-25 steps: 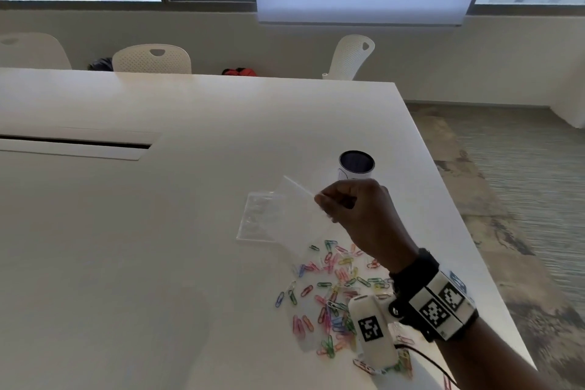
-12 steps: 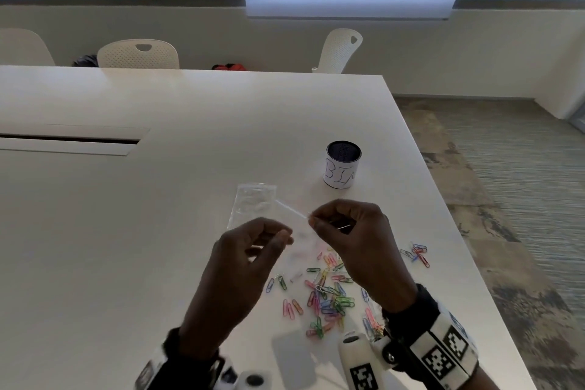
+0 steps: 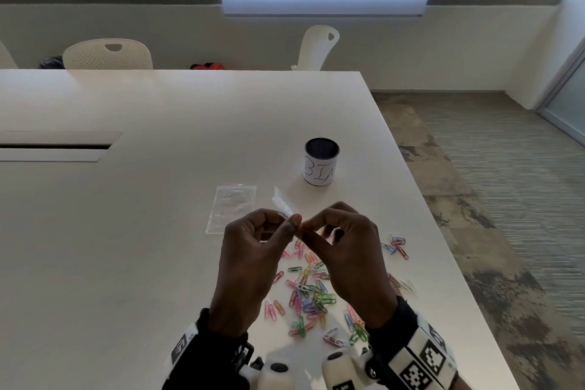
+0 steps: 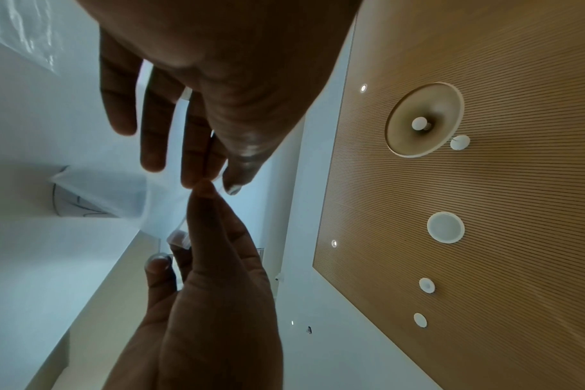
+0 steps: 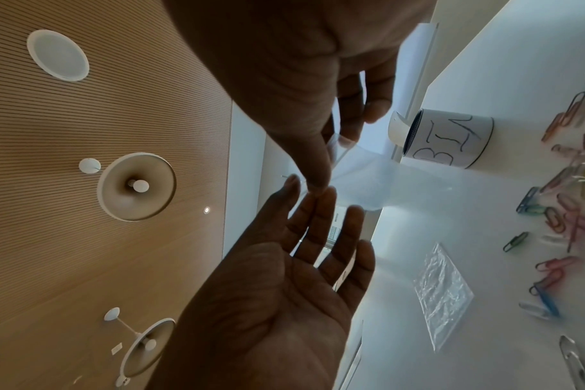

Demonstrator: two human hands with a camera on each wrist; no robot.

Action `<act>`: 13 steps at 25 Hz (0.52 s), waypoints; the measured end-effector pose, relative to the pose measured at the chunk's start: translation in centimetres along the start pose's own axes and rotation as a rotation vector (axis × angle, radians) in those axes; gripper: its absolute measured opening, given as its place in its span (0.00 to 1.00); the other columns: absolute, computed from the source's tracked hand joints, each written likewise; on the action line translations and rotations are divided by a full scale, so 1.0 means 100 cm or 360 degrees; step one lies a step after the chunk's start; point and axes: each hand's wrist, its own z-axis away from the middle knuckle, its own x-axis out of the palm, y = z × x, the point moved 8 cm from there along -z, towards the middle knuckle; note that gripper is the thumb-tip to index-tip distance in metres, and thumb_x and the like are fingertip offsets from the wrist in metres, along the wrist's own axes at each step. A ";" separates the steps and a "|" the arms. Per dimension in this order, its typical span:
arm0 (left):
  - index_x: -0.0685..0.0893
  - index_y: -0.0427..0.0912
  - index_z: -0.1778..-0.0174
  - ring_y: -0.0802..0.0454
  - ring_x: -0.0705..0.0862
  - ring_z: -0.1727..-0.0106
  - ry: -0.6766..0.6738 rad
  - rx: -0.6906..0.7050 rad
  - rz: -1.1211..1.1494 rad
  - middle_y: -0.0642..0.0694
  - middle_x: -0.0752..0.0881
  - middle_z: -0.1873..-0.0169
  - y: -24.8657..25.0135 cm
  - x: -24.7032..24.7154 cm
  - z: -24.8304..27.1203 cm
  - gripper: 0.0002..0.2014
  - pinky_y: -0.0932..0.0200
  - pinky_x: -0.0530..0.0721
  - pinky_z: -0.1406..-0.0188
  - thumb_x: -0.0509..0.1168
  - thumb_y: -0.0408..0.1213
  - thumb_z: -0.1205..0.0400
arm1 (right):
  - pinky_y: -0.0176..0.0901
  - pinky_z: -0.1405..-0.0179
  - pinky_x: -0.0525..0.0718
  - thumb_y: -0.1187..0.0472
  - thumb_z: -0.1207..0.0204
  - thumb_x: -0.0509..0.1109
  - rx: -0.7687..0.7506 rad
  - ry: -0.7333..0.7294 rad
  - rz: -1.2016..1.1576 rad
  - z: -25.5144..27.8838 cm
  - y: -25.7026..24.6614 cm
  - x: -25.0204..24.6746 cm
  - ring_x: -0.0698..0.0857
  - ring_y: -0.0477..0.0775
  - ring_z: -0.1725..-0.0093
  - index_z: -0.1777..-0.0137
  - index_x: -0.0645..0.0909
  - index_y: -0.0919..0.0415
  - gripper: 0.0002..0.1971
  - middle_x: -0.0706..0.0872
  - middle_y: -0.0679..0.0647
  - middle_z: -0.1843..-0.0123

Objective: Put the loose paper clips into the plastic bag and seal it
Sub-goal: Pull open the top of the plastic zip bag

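Two hands meet in the air above the heap of paper clips (image 3: pixel 308 291), each pinching the mouth edge of a small clear plastic bag (image 3: pixel 282 203) that sticks up and away toward the cup marked BIN (image 3: pixel 321 167). The left hand (image 3: pixel 253 263) nips one lip between thumb and fingertips, its other fingers (image 4: pixel 127 92) hanging loose; the right hand (image 3: pixel 345 256) pinches the lip beside it, the two pinches almost touching. From where I stand this looks like the opening step: the clips all lie on the table (image 3: pixel 126 231) on the near side of the cup, with a small stray group (image 3: pixel 395 247) off to its right, and none appear to be in the bag. A second, flat bag (image 3: pixel 232 207) lies on the table to the left of the cup, untouched. To do this well, I would roll the two lips against each other until they part, then pull gently outward; tugging hard on film this thin could stretch or tear the seal strip. Keeping the mouth over the heap would save reaching later.
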 end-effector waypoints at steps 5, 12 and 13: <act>0.93 0.46 0.52 0.56 0.94 0.54 0.0012 -0.0019 0.0033 0.51 0.96 0.60 -0.003 0.006 -0.003 0.06 0.62 0.86 0.54 0.76 0.43 0.19 | 0.32 0.64 0.83 0.53 0.26 0.83 0.0010 0.0072 -0.0059 -0.003 0.006 -0.005 0.86 0.43 0.61 0.57 0.92 0.48 0.03 0.87 0.42 0.60; 0.93 0.47 0.54 0.53 0.94 0.56 0.0044 -0.0037 0.0094 0.49 0.95 0.60 -0.006 0.010 -0.014 0.03 0.60 0.87 0.56 0.75 0.40 0.17 | 0.28 0.64 0.82 0.58 0.27 0.84 -0.0109 -0.0010 0.0151 -0.010 0.011 0.001 0.86 0.40 0.60 0.56 0.89 0.53 0.06 0.86 0.41 0.59; 0.93 0.46 0.55 0.52 0.94 0.57 0.0044 -0.0044 0.0095 0.48 0.95 0.61 -0.008 0.011 -0.016 0.03 0.62 0.88 0.58 0.75 0.38 0.18 | 0.26 0.64 0.81 0.58 0.27 0.84 -0.0128 -0.0027 0.0209 -0.011 0.012 0.001 0.85 0.38 0.60 0.57 0.88 0.53 0.06 0.85 0.41 0.59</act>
